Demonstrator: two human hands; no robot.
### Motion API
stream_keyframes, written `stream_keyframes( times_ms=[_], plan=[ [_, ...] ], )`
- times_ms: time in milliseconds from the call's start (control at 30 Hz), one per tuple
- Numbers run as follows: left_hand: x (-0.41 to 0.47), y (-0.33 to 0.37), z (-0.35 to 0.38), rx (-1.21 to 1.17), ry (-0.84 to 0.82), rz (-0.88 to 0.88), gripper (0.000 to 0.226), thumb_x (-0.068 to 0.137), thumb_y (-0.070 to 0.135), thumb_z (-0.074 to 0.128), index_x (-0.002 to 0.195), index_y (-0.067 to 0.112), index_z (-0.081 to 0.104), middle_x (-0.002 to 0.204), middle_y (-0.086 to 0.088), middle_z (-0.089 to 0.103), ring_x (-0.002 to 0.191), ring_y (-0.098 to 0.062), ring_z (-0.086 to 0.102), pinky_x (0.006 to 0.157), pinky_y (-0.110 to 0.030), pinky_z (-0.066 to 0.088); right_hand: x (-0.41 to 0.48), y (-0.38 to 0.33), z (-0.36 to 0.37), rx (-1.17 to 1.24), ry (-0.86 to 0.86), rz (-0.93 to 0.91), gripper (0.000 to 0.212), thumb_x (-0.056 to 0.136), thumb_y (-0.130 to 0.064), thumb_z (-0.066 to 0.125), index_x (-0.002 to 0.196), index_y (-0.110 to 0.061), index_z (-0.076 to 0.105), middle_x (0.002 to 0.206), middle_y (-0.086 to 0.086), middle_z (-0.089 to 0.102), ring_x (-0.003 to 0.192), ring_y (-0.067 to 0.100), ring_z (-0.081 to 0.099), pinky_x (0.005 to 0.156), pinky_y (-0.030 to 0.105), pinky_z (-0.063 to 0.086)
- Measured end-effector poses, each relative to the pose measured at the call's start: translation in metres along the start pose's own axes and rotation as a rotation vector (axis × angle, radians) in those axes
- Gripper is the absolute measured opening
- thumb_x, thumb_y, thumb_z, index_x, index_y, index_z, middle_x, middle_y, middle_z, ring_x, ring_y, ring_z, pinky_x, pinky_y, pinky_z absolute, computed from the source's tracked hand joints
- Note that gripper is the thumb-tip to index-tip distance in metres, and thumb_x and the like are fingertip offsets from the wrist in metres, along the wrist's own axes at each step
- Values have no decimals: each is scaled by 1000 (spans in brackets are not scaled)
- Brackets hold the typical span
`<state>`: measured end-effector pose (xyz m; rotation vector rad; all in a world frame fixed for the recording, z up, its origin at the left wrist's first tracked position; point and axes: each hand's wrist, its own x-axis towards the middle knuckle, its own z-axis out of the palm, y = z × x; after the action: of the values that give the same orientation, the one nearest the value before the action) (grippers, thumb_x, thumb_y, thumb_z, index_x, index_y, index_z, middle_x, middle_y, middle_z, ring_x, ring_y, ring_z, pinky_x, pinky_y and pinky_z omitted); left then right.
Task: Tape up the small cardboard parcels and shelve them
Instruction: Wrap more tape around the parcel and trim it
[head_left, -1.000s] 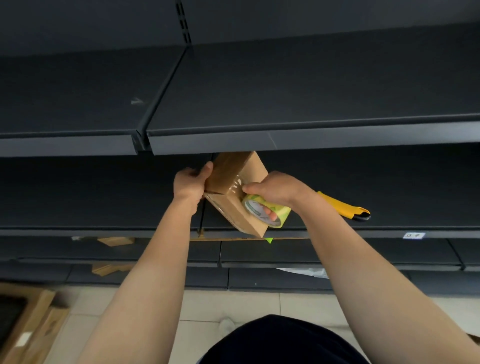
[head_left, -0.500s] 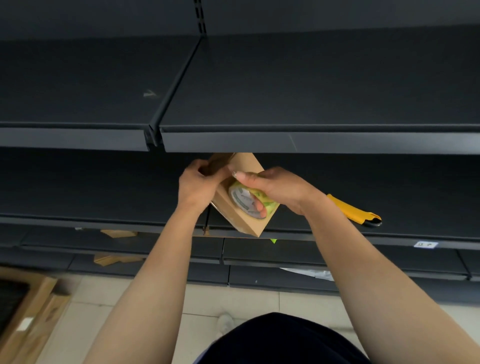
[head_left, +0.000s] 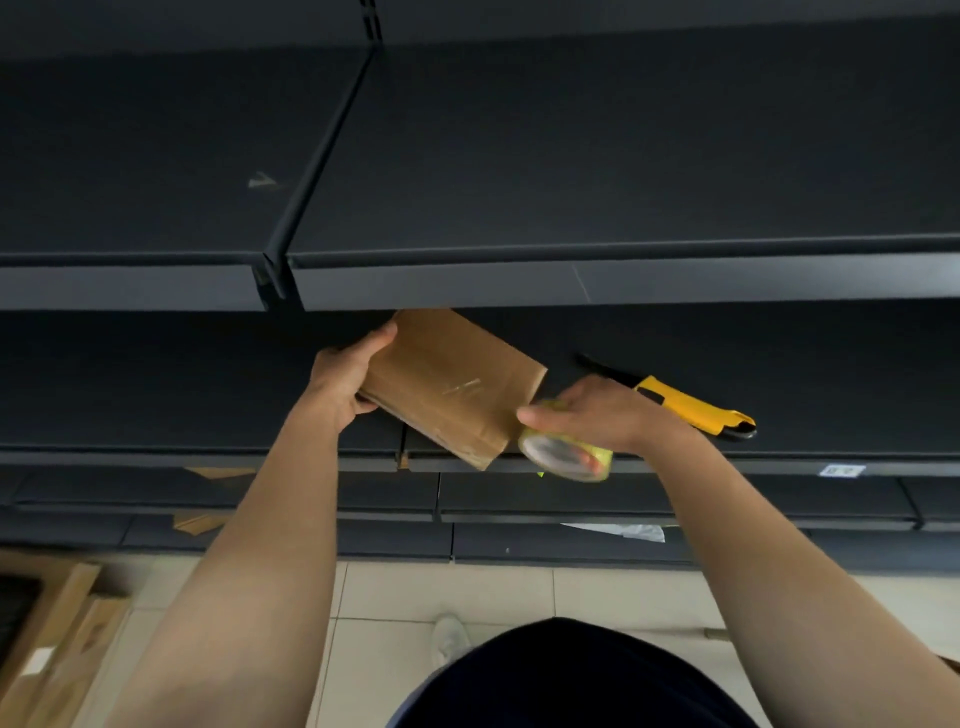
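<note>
The small cardboard parcel (head_left: 447, 384) is in the air just above the front of the middle shelf (head_left: 156, 415), tucked under the lip of the upper shelf (head_left: 519, 283) and tilted with its near right corner lowest. The left hand (head_left: 345, 382) grips its left end, thumb on top and fingers curled underneath. The right hand (head_left: 597, 415) is wrapped over a roll of clear tape (head_left: 566, 454) with fingers through the core, just beside that low corner. Whether a strip still runs from roll to box cannot be told.

A faint glint on the broad top face looks like tape already laid, so the sealing of this parcel seems well under way — probably close to needing a cut. A yellow utility knife (head_left: 691, 405) lies on the shelf just right of the right hand. Shelving is still to do: no finished parcel stands on any shelf in view, and flattened cardboard (head_left: 47, 623) waits on the floor at near left.

Half a second ago the roll was pressed against the parcel's near face with the right hand over it. Now the roll has come off to the right, and the parcel has been turned flatter — its wide face shows.
</note>
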<state>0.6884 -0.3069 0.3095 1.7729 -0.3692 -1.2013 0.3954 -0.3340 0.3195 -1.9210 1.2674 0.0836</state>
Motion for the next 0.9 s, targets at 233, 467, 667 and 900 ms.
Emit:
stream_keyframes(
  times_ms=[233, 467, 667, 900],
  plan=[
    [14, -30, -7, 74, 12, -50, 64, 65, 54, 79, 107, 13, 55, 114, -8, 58, 108, -28, 55, 87, -51, 52, 14, 32, 26, -146, -17, 114, 66, 85, -69, 46, 47, -14, 43, 42, -2, 43, 42, 9, 43, 47, 23, 32],
    [18, -34, -1, 331, 154, 236, 41, 76, 54, 70, 77, 15, 61, 85, -4, 65, 88, -23, 59, 84, -38, 49, 31, 38, 35, -127, -85, 169, 70, 83, -73, 43, 50, -12, 54, 48, 2, 61, 48, 7, 57, 55, 25, 39],
    [0, -26, 22, 990, 427, 582, 33, 93, 38, 55, 99, 6, 58, 114, -16, 57, 108, -31, 53, 90, -45, 45, 40, 23, 43, -123, -97, 201, 70, 82, -74, 43, 54, -11, 56, 59, 6, 65, 64, 16, 63, 74, 32, 49],
    [-47, -45, 68, 1438, 244, 370, 118, 73, 87, 18, 149, -3, 5, 157, -24, 2, 145, -38, 3, 116, -52, 3, 45, 17, 43, -147, -144, 214, 69, 79, -77, 44, 60, -13, 62, 62, 2, 66, 69, 15, 62, 74, 32, 49]
  ],
)
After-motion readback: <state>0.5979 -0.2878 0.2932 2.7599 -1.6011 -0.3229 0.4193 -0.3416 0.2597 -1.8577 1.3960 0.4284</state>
